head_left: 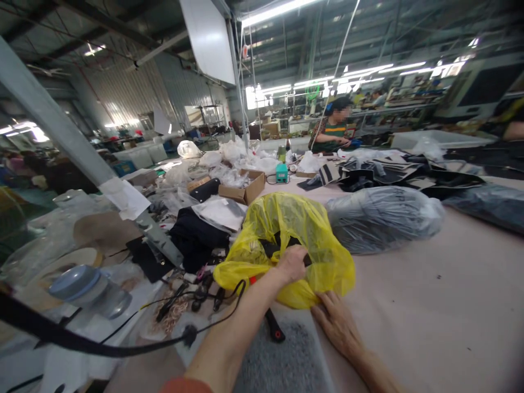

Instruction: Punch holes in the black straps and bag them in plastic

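Note:
A yellow plastic bag (pixel 327 256) lies with its mouth open on the table, dark pieces (pixel 272 246) inside it. My left hand (pixel 292 263) reaches into the bag, fingers curled on a black piece whose full shape is hidden. At the bag's near right edge, my right hand (pixel 333 314) has its fingertips closed on the yellow plastic. Under my left forearm, a black tool handle (pixel 275 327) sticks out over a grey speckled slab (pixel 286 360).
A filled grey plastic bag (pixel 385 218) sits to the right. Leftward are a cardboard box (pixel 245 188), a plastic jar (pixel 90 289), cables and small parts. A metal post (pixel 61 125) slants past the left. Across the table, a person (pixel 333 128) works; striped black pieces (pixel 388 172) lie nearby.

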A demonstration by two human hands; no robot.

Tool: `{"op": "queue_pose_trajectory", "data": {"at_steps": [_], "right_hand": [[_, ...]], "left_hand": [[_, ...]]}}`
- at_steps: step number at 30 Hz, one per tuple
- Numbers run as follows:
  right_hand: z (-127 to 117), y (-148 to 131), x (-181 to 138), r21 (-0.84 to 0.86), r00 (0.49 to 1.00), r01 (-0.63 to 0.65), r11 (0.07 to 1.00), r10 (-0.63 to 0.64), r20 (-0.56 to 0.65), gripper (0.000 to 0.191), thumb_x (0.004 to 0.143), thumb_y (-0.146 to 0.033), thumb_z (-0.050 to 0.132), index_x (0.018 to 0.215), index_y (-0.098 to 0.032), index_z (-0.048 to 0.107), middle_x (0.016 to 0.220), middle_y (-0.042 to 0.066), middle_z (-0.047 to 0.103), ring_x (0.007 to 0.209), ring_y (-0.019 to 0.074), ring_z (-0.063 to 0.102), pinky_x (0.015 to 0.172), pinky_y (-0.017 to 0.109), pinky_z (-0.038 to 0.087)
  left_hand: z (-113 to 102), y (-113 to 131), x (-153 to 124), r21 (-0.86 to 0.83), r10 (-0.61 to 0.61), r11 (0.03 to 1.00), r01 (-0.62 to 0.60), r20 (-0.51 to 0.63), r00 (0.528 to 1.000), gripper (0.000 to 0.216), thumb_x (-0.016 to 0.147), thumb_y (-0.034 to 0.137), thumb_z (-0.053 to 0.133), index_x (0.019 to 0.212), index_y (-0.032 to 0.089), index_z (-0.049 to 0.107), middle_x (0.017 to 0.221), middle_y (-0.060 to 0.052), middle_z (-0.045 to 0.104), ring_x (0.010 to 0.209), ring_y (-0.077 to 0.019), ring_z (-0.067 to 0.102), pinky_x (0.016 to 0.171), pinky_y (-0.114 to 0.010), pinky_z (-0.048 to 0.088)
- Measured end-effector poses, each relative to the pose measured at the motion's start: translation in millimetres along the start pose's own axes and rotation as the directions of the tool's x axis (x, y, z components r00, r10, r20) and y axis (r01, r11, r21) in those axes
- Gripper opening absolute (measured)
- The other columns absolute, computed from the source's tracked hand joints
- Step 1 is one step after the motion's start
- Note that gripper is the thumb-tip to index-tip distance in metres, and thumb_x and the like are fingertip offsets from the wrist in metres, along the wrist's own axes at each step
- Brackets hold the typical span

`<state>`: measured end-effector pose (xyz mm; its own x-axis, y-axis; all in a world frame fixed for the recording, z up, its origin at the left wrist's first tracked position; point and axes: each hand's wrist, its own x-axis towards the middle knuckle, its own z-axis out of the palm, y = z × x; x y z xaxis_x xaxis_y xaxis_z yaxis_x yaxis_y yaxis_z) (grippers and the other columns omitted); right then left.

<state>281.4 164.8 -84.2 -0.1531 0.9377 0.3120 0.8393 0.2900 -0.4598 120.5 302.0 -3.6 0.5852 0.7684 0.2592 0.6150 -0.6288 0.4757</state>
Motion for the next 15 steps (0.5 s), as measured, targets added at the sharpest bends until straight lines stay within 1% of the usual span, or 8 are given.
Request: {"op": "queue_pose_trajectory", "data": {"at_steps": [2,4,5,6,8,10,12,15], "right_hand": [[2.1,5.9,-3.3,0.079,0.996,-0.051,0.996,0.056,-0.075,0.035,0.096,-0.04,0.04,0.12,-0.023,0.057,0.107,0.008,0.061,0.101,0.023,0.057,0.089,0.04,0.047],[3.9,7.7,-2.1,0.084,0.991,-0.08,0.993,0.088,-0.105,0.032,0.097,-0.039,0.039,0.114,-0.024,0.061,0.118,0.009,0.059,0.109,0.0236,0.054,0.095,0.042,0.045],[4.5,7.6,-0.8,0.068,0.991,-0.081,0.994,0.088,-0.105,0.031,0.097,-0.038,0.039,0.108,-0.024,0.064,0.123,0.009,0.057,0.114,0.0243,0.052,0.098,0.043,0.043],[5.0,7.3,0.6,0.05,0.992,-0.074,0.996,0.079,-0.102,0.029,0.096,-0.038,0.04,0.103,-0.024,0.065,0.127,0.008,0.055,0.118,0.0252,0.049,0.101,0.045,0.041],[5.5,6.7,3.0,0.019,0.993,-0.061,0.998,0.062,-0.098,0.027,0.096,-0.038,0.043,0.095,-0.023,0.065,0.13,0.007,0.055,0.121,0.0262,0.046,0.104,0.047,0.038],[5.9,7.1,4.3,-0.001,0.992,-0.064,0.998,0.064,-0.108,0.026,0.095,-0.039,0.045,0.094,-0.022,0.064,0.128,0.007,0.057,0.12,0.0264,0.046,0.104,0.048,0.038],[6.6,8.5,4.6,-0.012,0.99,-0.069,0.998,0.067,-0.122,0.025,0.094,-0.04,0.046,0.093,-0.022,0.063,0.128,0.007,0.057,0.119,0.0263,0.047,0.103,0.047,0.039],[9.4,12.0,4.1,-0.003,0.989,-0.06,0.998,0.059,-0.138,0.024,0.094,-0.04,0.047,0.095,-0.023,0.063,0.129,0.006,0.056,0.12,0.0252,0.047,0.103,0.046,0.039]], "left_hand": [[-8.1,-16.6,10.6,0.071,-0.2,0.976,0.207,-0.093,0.975,0.035,0.078,0.008,0.048,0.111,0.011,0.061,0.115,-0.016,0.062,0.112,-0.0246,0.056,0.101,-0.037,0.045],[-23.2,-36.1,18.5,0.143,-0.374,0.906,0.399,-0.171,0.911,0.036,0.08,0.008,0.047,0.114,0.008,0.058,0.117,-0.019,0.06,0.115,-0.0272,0.054,0.103,-0.04,0.043],[-31.3,-45.2,21.8,0.175,-0.415,0.877,0.447,-0.193,0.889,0.037,0.08,0.008,0.047,0.116,0.007,0.056,0.118,-0.02,0.059,0.116,-0.0279,0.053,0.104,-0.041,0.042],[-38.9,-52.9,25.1,0.202,-0.426,0.862,0.465,-0.209,0.88,0.038,0.08,0.008,0.047,0.117,0.007,0.055,0.119,-0.021,0.058,0.117,-0.0281,0.053,0.105,-0.041,0.041],[-50.2,-61.3,33.4,0.241,-0.392,0.865,0.44,-0.221,0.893,0.038,0.081,0.009,0.048,0.119,0.009,0.054,0.121,-0.019,0.057,0.118,-0.0275,0.052,0.105,-0.039,0.04],[-56.5,-58.1,46.7,0.248,-0.336,0.886,0.392,-0.239,0.911,0.037,0.082,0.013,0.051,0.119,0.012,0.053,0.122,-0.018,0.057,0.119,-0.0269,0.053,0.104,-0.037,0.041],[-61.5,-44.2,67.2,0.194,-0.31,0.907,0.373,-0.29,0.905,0.032,0.085,0.021,0.052,0.116,0.013,0.053,0.118,-0.017,0.059,0.116,-0.0266,0.055,0.101,-0.037,0.043],[-76.1,-12.2,107.0,0.036,-0.312,0.935,0.352,-0.388,0.867,0.026,0.088,0.033,0.054,0.106,0.014,0.055,0.105,-0.016,0.064,0.106,-0.0265,0.06,0.094,-0.037,0.046]]}}
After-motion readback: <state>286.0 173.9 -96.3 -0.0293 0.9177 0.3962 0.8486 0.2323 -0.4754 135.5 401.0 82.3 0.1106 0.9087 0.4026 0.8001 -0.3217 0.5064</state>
